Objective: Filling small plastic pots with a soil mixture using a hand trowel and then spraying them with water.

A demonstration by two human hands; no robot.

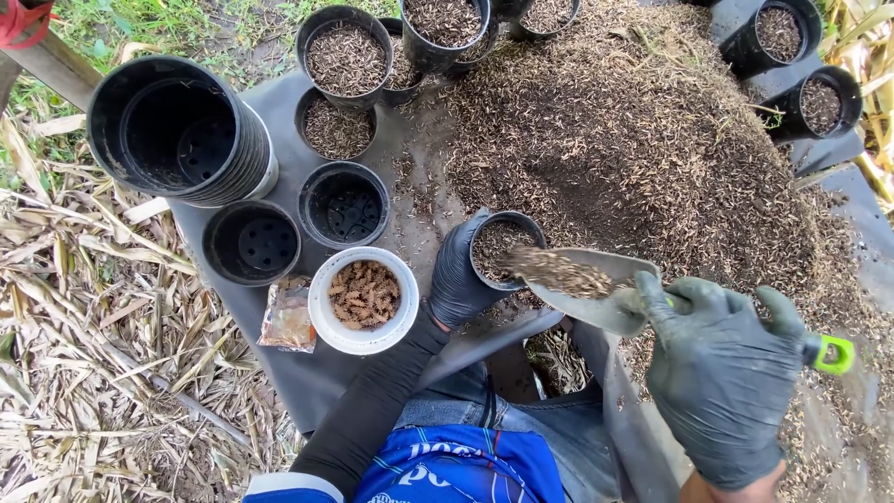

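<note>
Setting: outdoors, daylight, soft shadows.
Ground cover: dark grey sheet (279, 121) spread flat under the work area.
Left side: dry straw and pale leaf litter (84, 307) on bare earth.
Top left: green grass (140, 23), a weathered wooden post (51, 65) crossing it.
Right edge: yellowed dry leaves (871, 56).

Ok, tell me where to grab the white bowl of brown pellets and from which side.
Take the white bowl by its rim on the near edge, coming from above. Its wide round rim is open on the near side, while empty black pots crowd its far side.
</note>
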